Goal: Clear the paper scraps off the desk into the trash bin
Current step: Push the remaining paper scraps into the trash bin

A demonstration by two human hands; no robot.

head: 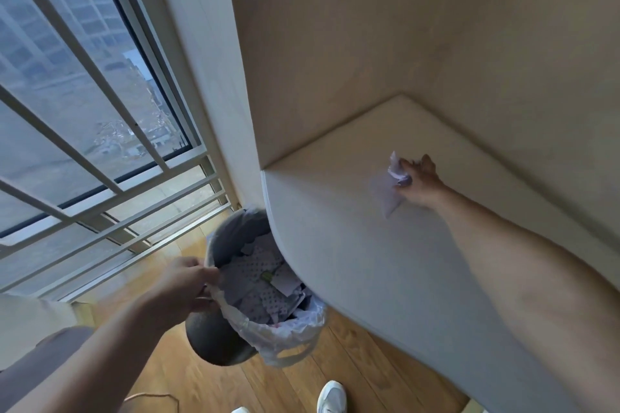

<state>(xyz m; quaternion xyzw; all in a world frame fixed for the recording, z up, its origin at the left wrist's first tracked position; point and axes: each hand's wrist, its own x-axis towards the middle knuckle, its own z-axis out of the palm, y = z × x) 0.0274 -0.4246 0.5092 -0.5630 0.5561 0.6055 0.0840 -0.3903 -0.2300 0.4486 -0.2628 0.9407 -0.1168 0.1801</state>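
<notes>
On the pale desk (335, 211), my right hand (421, 183) is shut on a crumpled white paper scrap (394, 178), which trails down onto the desk surface. My left hand (186, 282) grips the rim and white plastic liner of the grey trash bin (218, 342), holding it tilted just under the desk's rounded left edge. The bin holds several white paper scraps (261, 282), some dotted. Part of the bin's far side is hidden under the desk edge.
A large window (77, 87) with white guard bars fills the left side. The beige wall (402, 27) encloses the desk at the back and right. Wooden floor (352, 369) lies below, with my white shoes (330, 396) near the bottom and a thin cable (154, 396) on the floor.
</notes>
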